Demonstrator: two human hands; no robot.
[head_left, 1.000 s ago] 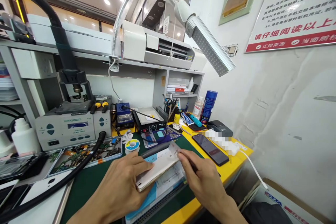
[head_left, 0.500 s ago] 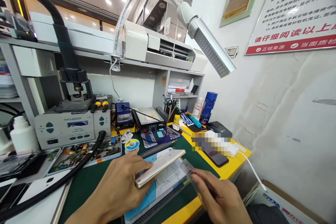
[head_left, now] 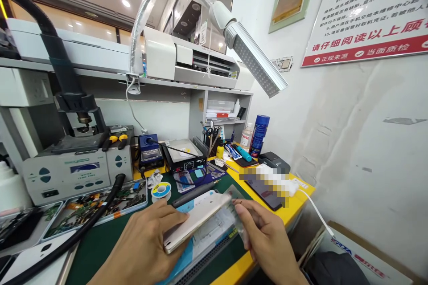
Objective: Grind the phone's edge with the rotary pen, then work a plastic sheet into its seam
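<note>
A thin white phone-like device (head_left: 197, 220) is gripped by my left hand (head_left: 145, 242), fingers on its upper face and the rest curled beneath. It is tilted, its far end pointing right. My right hand (head_left: 265, 236) pinches a thin, clear plastic piece (head_left: 239, 193) beside the device's far right end; whether the two touch I cannot tell. Beneath both lies a blue and white printed sheet (head_left: 214, 227) over a dark perforated edge, on the green mat (head_left: 107, 240).
A solder spool (head_left: 161, 190), a tray of circuit boards (head_left: 100, 202) and a black hose (head_left: 96, 218) lie left. A dark phone (head_left: 267, 193) rests on the yellow tabletop at right. A lamp (head_left: 256, 58) hangs above; a blue spray can (head_left: 260, 136) stands at the back.
The view has turned slightly right. My right hand has brought the clear plastic piece closer to the device's far end, and the device shows more of its upper face.
</note>
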